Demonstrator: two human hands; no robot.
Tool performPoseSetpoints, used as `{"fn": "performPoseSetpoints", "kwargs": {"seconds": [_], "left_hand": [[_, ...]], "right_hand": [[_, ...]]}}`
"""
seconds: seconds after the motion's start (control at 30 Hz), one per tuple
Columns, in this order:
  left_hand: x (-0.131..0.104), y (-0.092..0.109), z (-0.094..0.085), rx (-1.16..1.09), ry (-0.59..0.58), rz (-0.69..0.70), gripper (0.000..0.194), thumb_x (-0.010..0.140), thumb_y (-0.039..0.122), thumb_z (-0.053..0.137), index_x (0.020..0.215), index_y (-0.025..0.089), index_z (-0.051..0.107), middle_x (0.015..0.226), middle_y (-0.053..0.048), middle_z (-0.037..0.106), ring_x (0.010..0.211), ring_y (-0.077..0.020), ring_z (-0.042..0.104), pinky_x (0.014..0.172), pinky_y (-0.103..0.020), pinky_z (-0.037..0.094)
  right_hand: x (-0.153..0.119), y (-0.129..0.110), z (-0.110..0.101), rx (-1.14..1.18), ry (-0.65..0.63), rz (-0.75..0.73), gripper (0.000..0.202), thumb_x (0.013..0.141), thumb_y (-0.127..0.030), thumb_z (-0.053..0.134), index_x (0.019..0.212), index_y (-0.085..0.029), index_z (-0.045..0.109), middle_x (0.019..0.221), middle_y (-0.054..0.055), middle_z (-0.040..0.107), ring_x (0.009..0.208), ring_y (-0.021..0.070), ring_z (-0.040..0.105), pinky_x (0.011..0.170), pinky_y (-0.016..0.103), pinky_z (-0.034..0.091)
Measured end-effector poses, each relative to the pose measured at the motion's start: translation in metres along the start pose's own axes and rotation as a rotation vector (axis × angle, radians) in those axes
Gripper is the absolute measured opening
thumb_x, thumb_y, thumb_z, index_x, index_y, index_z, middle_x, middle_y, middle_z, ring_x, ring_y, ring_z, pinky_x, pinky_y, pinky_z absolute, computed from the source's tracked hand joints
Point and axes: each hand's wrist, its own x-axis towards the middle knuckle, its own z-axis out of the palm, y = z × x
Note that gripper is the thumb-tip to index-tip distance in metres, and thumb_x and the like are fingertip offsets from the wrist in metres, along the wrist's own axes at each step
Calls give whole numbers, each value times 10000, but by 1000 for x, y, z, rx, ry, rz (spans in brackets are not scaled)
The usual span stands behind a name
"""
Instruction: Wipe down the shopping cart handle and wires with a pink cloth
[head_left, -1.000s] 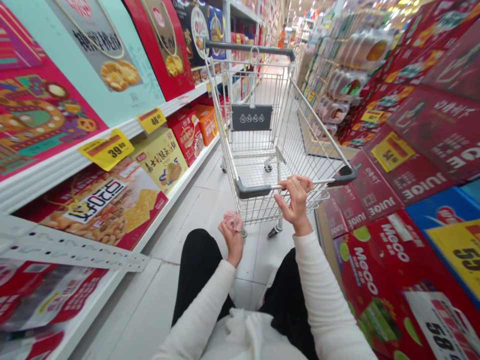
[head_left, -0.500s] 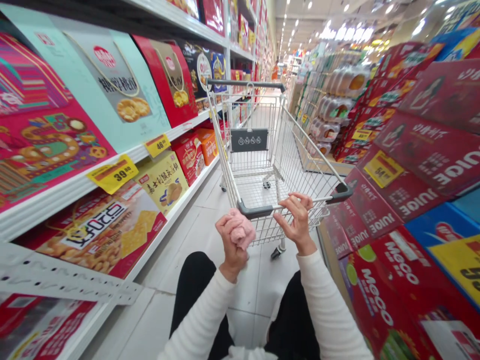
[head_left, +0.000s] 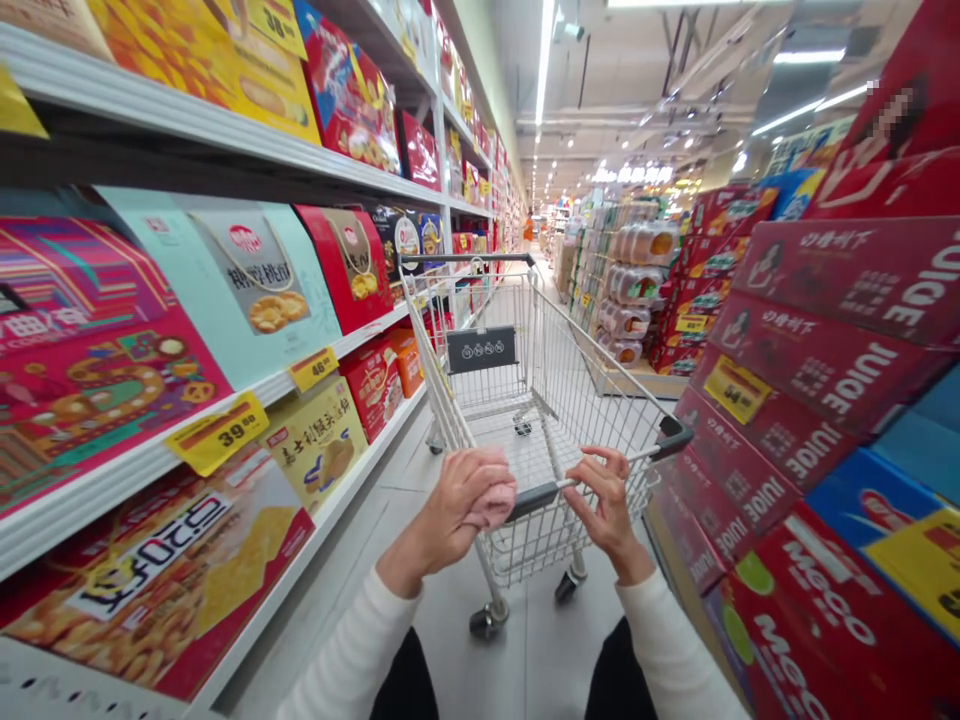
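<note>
My left hand is closed around a folded pink cloth. It presses the cloth over the left end of the cart's handle, so that end is hidden. Farther right, my right hand has its thumb and fingers around the thin metal bar in the middle of the handle, with some fingers partly lifted. The wire shopping cart stands upright in front of me with a dark sign on its far panel. Its basket holds nothing that I can see.
Shelves of boxed snacks with yellow price tags run along the left. Stacked red drink cartons line the right, close to the cart. Bottle packs stand farther down the aisle. Tiled floor shows beneath the cart.
My left hand has moved onto the left end of the handle with the pink cloth, turning its back upward. My right hand stays at the bar. The view has tilted up.
</note>
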Motion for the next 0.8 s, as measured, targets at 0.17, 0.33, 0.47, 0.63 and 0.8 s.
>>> {"fn": "performPoseSetpoints", "kwargs": {"seconds": [0.17, 0.33, 0.47, 0.63, 0.8], "left_hand": [[18, 18, 17, -16, -66, 27, 481, 960, 621, 519, 1269, 276, 645, 1312, -136, 668, 1263, -319, 606, 1103, -478, 482], [28, 22, 43, 6, 134, -65, 180, 977, 398, 583, 920, 261, 684, 1050, -75, 730, 1107, -262, 667, 1013, -449, 519], [33, 11, 33, -53, 8, 23, 76, 872, 199, 618, 879, 262, 660, 1072, -50, 729, 1054, -221, 684, 974, -390, 551], [33, -27, 13, 30, 9, 36, 439, 773, 135, 600, 1188, 273, 638, 1258, -91, 711, 1246, -264, 646, 1093, -457, 516], [44, -32, 28, 103, 5, 21, 444, 820, 438, 772, 1203, 258, 639, 1184, -97, 739, 1288, -323, 629, 1217, -577, 375]], "right_hand": [[4, 17, -15, 11, 24, 31, 306, 978, -398, 532, 717, -258, 611, 670, 15, 636, 1072, 300, 587, 956, 472, 362], [4, 26, -22, 31, 30, 57, 373, 992, -397, 523, 652, -258, 589, 613, 11, 567, 1011, 289, 577, 945, 469, 387], [2, 33, -22, 50, 63, 56, 417, 1004, -365, 518, 604, -249, 534, 558, -4, 487, 923, 264, 570, 902, 447, 411], [3, 45, -26, 64, 68, 58, 465, 1012, -376, 507, 567, -244, 474, 543, -10, 443, 865, 247, 561, 881, 448, 440], [5, 56, -31, 65, 114, 64, 501, 1012, -384, 505, 535, -247, 443, 518, -11, 405, 846, 246, 554, 858, 439, 456]]}}
